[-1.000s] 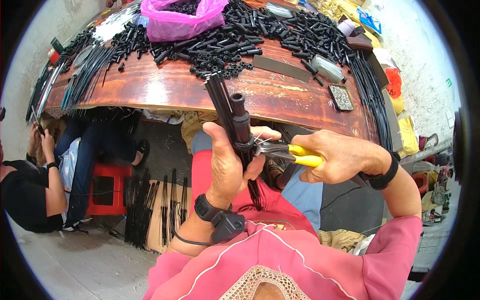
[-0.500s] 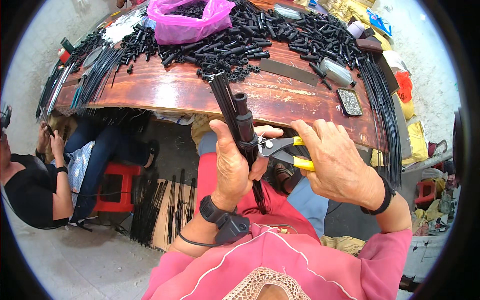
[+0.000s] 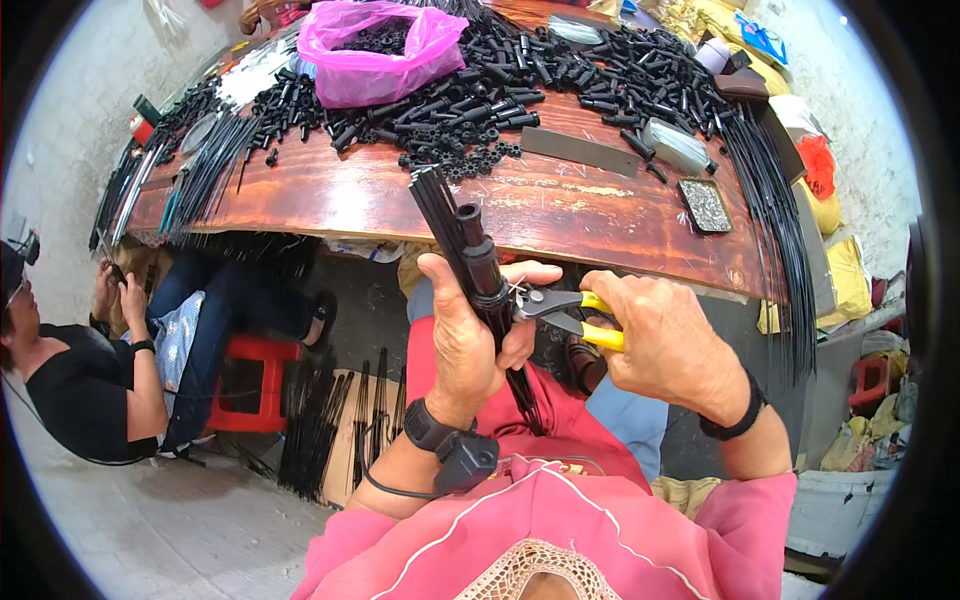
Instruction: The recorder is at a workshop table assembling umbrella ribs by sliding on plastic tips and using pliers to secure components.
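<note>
My left hand (image 3: 466, 325) is closed around a bundle of thin black rods with a black tubular part (image 3: 481, 262) alongside, which looks like a folded umbrella frame. It stands tilted above my lap, its upper end leaning away to the left. In my right hand (image 3: 672, 345) is a pair of pliers (image 3: 603, 336) with yellow grips and grey jaws. The jaws meet the black collar beside my left fingertips, where a short bit of pale wire shows. My left thumb points up, and my forefinger reaches out over the jaws.
Ahead is a brown wooden table (image 3: 330, 190), heaped with black tubular parts (image 3: 640, 75). On it sit a pink plastic bag (image 3: 385, 75), a flat dark bar (image 3: 580, 152) and a small tray of metal bits (image 3: 705, 205). A co-worker (image 3: 90, 380) sits at left beside a red stool (image 3: 252, 385).
The pliers stay at the collar, now at a slightly different angle, with my right hand a little lower. The bundle's upper end has shifted slightly left and down. The whole view has shifted a little.
</note>
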A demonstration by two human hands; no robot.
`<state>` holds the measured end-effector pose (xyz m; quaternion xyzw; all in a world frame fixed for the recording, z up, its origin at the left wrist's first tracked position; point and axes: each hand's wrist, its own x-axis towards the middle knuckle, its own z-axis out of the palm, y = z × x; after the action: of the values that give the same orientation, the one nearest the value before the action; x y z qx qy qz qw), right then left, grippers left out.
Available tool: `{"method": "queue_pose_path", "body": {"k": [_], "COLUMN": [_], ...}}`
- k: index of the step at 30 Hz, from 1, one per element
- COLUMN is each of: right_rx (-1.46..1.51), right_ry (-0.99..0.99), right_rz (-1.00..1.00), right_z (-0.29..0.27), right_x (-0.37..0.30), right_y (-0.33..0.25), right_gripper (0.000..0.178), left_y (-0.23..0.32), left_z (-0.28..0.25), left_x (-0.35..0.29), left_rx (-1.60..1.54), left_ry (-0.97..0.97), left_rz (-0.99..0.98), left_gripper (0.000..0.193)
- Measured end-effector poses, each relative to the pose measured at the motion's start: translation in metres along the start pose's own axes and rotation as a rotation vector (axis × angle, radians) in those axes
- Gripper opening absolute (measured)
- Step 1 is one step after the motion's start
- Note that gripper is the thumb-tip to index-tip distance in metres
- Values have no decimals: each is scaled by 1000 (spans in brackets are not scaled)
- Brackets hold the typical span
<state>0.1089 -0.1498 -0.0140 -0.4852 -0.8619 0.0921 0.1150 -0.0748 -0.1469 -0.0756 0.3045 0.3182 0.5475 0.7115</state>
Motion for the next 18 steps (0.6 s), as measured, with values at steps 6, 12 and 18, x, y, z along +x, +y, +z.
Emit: {"method": "queue_pose_path", "body": {"k": [6, 12, 18], "right_rx": [-204, -425, -548], "right_ry": [-82, -132, -41], "right_rz": [-126, -255, -363], "right_z": [-39, -75, -74], "right_x": [9, 19, 21], "right_y": [5, -3, -8], "right_gripper": [20, 17, 20], "left_y": [-4, -4, -9], "left_z": [6, 17, 17], "left_x": [0, 3, 7], "left_rx": [-25, 85, 105], "left_ry": [-62, -28, 35], "left_rz": [44, 64, 78], "left_gripper": [101, 103, 103]}}
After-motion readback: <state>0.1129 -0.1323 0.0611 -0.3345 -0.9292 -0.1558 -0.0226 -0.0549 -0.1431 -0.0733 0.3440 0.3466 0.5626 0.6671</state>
